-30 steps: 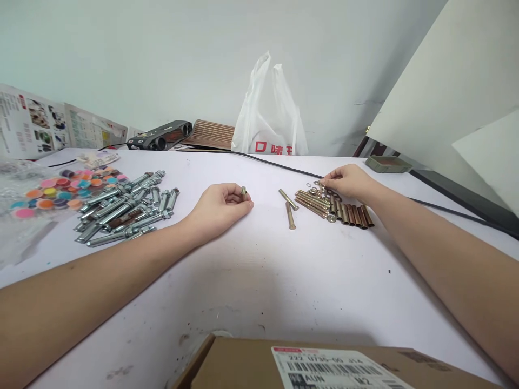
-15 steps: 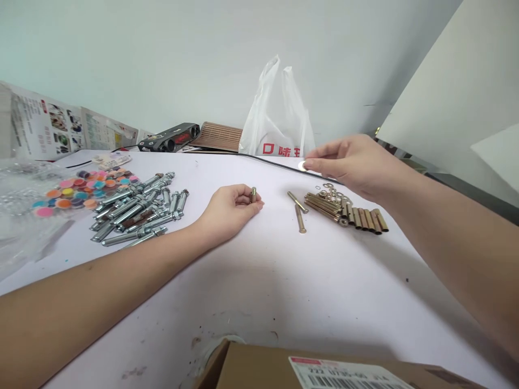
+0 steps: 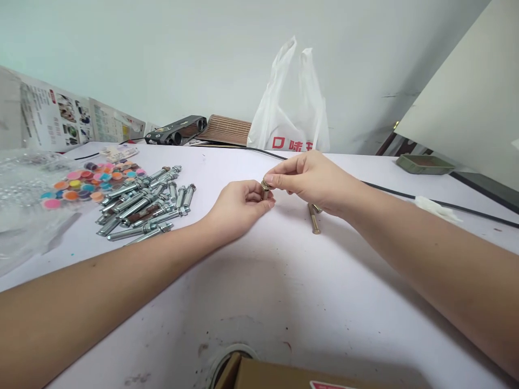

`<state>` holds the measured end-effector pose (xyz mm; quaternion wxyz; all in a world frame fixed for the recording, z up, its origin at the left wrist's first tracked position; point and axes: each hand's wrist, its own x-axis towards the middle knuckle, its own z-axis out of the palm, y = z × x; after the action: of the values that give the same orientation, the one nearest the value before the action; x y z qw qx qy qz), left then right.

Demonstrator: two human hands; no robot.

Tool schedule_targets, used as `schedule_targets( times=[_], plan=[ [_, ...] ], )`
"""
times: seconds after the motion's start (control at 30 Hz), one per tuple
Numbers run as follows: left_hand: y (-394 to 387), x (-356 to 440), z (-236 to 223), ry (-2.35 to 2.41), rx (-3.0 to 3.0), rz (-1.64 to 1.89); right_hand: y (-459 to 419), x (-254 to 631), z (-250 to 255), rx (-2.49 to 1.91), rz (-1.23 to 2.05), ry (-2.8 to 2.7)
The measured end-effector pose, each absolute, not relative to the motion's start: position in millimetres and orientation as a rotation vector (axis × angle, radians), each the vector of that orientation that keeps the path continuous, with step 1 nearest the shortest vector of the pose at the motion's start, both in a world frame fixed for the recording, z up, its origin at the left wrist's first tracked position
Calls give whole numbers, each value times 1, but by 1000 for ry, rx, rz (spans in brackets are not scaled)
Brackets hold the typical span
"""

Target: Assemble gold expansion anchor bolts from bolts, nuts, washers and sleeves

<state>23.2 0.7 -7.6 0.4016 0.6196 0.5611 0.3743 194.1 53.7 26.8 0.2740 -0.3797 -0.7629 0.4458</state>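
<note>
My left hand [image 3: 237, 210] rests on the white table with its fingers closed round a brass-coloured bolt [image 3: 265, 195], held upright so that only its upper part shows. From the right, my right hand [image 3: 310, 181] pinches a flat metal washer [image 3: 266, 185] between thumb and forefinger at the top of that bolt. Whether the washer is round the shank or just on the tip, I cannot tell. A loose brass-coloured bolt [image 3: 314, 220] lies beneath my right wrist, and part of another shows beside it. My right hand and forearm hide the brass-coloured sleeves and washers.
Silver expansion bolts [image 3: 141, 205] lie heaped at the left, beside colourful round caps [image 3: 85, 183] and a clear plastic bag [image 3: 28, 200]. Behind stands a white carrier bag [image 3: 287, 113]. A green tray [image 3: 424, 163] sits back right; a cardboard box [image 3: 284, 374] is at the front edge.
My right hand has come left and down from above the sleeves, bringing the washer to the bolt in my left hand. The view has shifted slightly.
</note>
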Motion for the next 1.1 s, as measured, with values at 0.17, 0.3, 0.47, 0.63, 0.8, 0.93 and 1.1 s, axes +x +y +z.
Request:
schedule_targets(
  times=[0.17, 0.3, 0.47, 0.63, 0.8, 0.93, 1.1],
  plan=[
    [-1, 25, -5, 1428, 1573, 942, 53, 192, 26, -1017, 1200, -2052],
    [-1, 25, -4, 1418, 1584, 945, 51, 193, 26, -966, 1187, -2089],
    [0, 23, -7, 1417, 1609, 933, 48, 194, 30, -941, 1087, -2170],
    [2, 21, -13, 1380, 1567, 952, 49, 207, 45, -1096, 792, -2196],
    [3, 20, -15, 1385, 1562, 946, 65, 243, 58, -1600, 570, -2365],
    [2, 21, -13, 1387, 1574, 937, 87, 275, 48, -1950, 431, -2381],
    [1, 23, -11, 1388, 1559, 938, 109, 295, 19, -2015, 578, -2386]
  ],
)
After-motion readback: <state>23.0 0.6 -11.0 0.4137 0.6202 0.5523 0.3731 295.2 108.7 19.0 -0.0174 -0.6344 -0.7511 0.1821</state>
